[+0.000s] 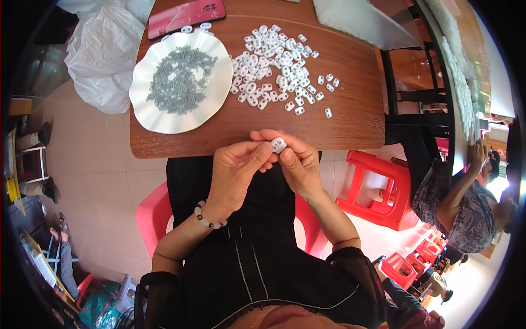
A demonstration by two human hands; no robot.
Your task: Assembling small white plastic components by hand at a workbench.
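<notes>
Just off the table's near edge, my left hand (235,172) and my right hand (298,167) meet with fingers closed around a small white two-hole cord lock (278,145). My right thumb and fingers pinch its right side; my left thumb and fingertips press at its left side. Whether a smaller part is between my left fingertips is hidden. Beyond my hands, a loose heap of similar white cord locks (290,71) covers the middle of the table. To its left, a white wavy-rimmed plate (143,112) holds many small grey springs (178,82).
The brown wooden table (350,120) carries a pink phone (186,17) at the far left. A white plastic bag (104,60) hangs beyond its left side. At right stand a red stool (378,189) and another person (466,208) at a neighbouring table.
</notes>
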